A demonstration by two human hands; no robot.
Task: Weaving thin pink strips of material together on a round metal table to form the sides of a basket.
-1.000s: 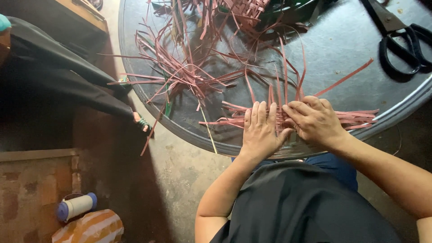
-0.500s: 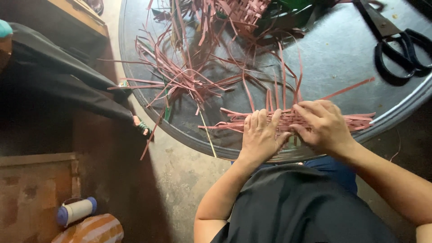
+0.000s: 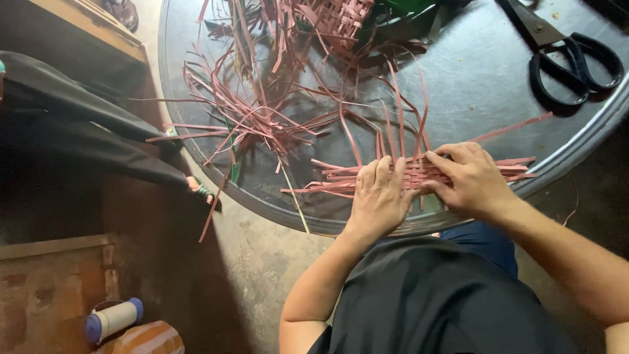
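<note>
A small woven mat of pink strips [image 3: 419, 174] lies near the front rim of a round metal tray [image 3: 478, 85]. My left hand [image 3: 380, 196] presses flat on the mat's left part, fingers spread over the strips. My right hand [image 3: 468, 180] rests on the mat's right part, its fingertips pinching the pink strips at the weave. Loose ends of the strips stick out to both sides and curl upward behind my hands.
A tangle of loose pink and green strips [image 3: 262, 111] covers the tray's left and back. Another woven pink piece [image 3: 341, 16] lies at the back. Black-handled scissors [image 3: 567, 56] lie at the back right. A spool of white thread [image 3: 111, 319] sits on the floor at lower left.
Both hands have shifted slightly on the mat; my right fingers moved along the weave. The view has drifted a little.
</note>
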